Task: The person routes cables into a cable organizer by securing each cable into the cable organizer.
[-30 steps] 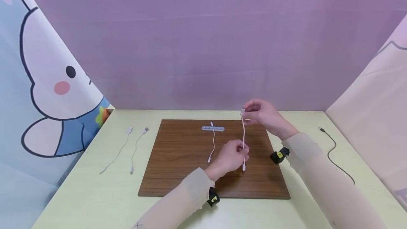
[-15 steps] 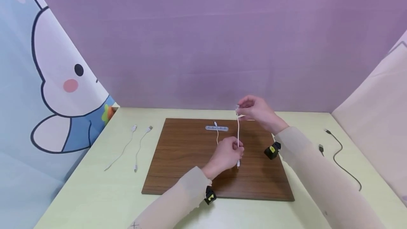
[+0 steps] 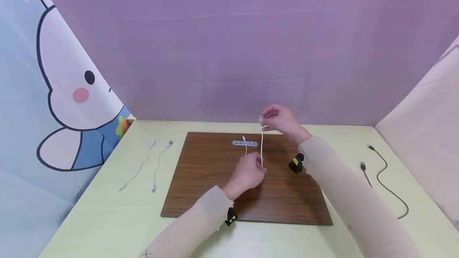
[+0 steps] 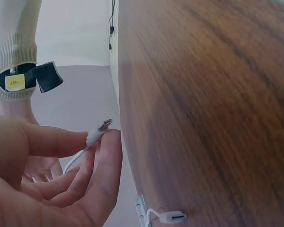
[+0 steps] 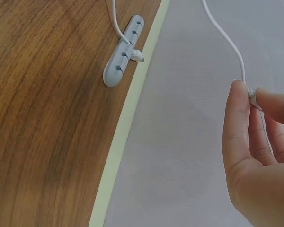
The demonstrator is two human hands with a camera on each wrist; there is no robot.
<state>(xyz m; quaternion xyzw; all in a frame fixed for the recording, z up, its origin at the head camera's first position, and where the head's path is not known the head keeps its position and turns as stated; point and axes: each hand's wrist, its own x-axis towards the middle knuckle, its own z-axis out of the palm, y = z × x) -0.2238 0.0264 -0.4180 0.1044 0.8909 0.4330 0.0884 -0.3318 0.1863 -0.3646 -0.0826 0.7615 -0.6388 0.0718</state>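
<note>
A short white charging cable (image 3: 261,142) is stretched roughly upright between both hands. My right hand (image 3: 281,122) pinches its upper end between thumb and fingers above the board's back edge; these fingers partly cover that plug. My left hand (image 3: 247,171) pinches the lower end, and its metal-tipped plug (image 4: 95,136) pokes out past the thumb in the left wrist view. Just behind the left hand, a light blue-grey cable clip strip (image 5: 117,64) lies on the brown wooden board (image 3: 201,170). A second white cable (image 5: 114,16) sits in one of its slots.
Two white cables, an outer one (image 3: 139,168) and an inner one (image 3: 157,166), lie on the table (image 3: 97,218) left of the board. To the right lie a dark cable (image 3: 383,178) and a dark plug (image 3: 363,166) whose cord runs under the right sleeve. A purple backdrop (image 3: 229,51) stands behind.
Both hands have moved left with the white cable, toward the clip strip. The head view has shifted slightly, and a dark plug has come into sight beside the right sleeve.
</note>
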